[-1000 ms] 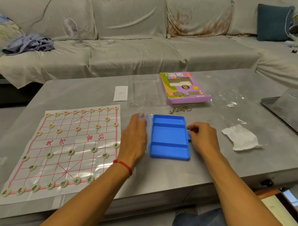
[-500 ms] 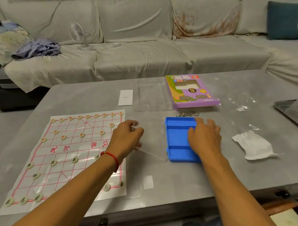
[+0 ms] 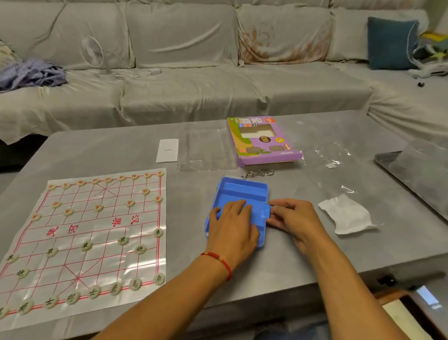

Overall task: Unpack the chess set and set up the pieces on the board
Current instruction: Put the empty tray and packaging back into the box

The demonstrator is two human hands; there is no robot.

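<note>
Left hand flat, fingers straight, pressing down on clear lid over blue case. Right hand at case's right edge, fingertips pinching the small blue latch tab. Case directly under left fingers, touching both hands.

Handling, judged: thin moulded plastic, light, fairly stiff but flexing at the lid; smooth, likely to skid on the grey table unless pinned. Best hold at the latch tab plus flat pressure on top.

Outward: chess board sheet well left of left hand, soft film, pieces seated on both sides. Purple box beyond the fingers; crumpled white wrapper just right of right hand.

Versus 0.5 s ago: left hand then held clear lid between board and case; now lid on case. Right hand shifted from case top to latch.
</note>
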